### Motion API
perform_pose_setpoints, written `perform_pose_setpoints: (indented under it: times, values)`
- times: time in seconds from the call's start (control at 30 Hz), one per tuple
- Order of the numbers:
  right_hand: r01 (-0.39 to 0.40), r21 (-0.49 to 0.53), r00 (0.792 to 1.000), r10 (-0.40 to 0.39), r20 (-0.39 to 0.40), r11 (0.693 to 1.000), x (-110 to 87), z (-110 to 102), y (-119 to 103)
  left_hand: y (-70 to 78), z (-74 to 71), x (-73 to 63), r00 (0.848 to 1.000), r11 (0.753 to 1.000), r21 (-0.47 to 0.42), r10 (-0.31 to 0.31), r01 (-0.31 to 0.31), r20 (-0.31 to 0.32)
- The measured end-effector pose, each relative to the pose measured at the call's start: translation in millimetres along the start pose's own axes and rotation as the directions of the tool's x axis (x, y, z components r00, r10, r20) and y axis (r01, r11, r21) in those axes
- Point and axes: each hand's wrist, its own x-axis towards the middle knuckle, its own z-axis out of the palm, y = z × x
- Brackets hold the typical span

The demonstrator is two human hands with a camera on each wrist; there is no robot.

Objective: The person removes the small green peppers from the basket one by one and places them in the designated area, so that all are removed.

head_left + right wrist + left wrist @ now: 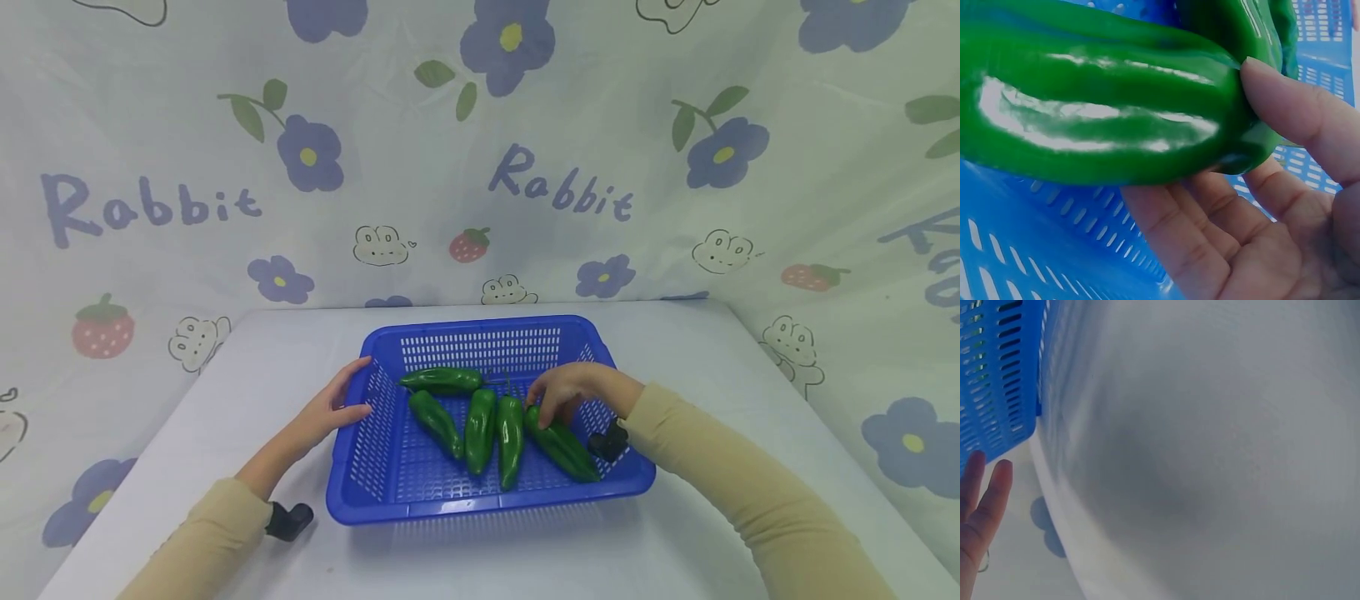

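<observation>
Inside a blue plastic basket point(487, 504) lie several long, glossy green peppers, among them one lying crosswise point(448, 381) at the back. My right hand point(570, 390) reaches into the right side and grips the rightmost green pepper point(566, 454) by its stem end. In the right wrist view the thumb point(1291, 106) presses on that pepper's top while the fingers go beneath it. At the left rim, my left hand point(333, 408) rests with thumb and fingers spread. The left wrist view shows its fingers point(994, 494) extended beside the basket's slotted outer wall.
The basket stands on a white-covered table point(292, 342). Behind and beside it hangs a white cloth point(420, 183) printed with flowers, rabbits and strawberries. Both wrists carry a small black device, one near the left sleeve point(225, 517). Another pepper point(511, 442) lies just left of the gripped one.
</observation>
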Motion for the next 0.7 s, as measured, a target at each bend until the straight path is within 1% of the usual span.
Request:
perform_pose_setpoints:
  times: [0.17, 0.33, 0.57, 0.7]
  values:
    - [0.017, 0.010, 1.000, -0.017, -0.020, 1.000, 0.7, -2, 0, -2.1, 0.1, 1.1, 1.000, 1.000, -0.005, 0.001, -0.001, 0.006]
    - [0.038, 0.020, 0.999, -0.038, -0.009, 0.999, 0.3, -5, -1, -3.1, 0.3, 2.0, 1.000, 1.000, -0.004, -0.003, 0.003, 0.011]
    - [0.093, 0.050, 0.995, -0.094, 0.020, 0.994, -7.3, -12, -4, -1.9, 0.6, 0.9, 1.000, 1.000, 0.009, -0.016, 0.016, 0.013]
    - [0.110, 0.075, 0.993, -0.112, 0.027, 0.991, -10.4, -17, -6, -2.1, 1.2, 0.1, 1.000, 1.000, 0.012, -0.014, 0.014, 0.011]
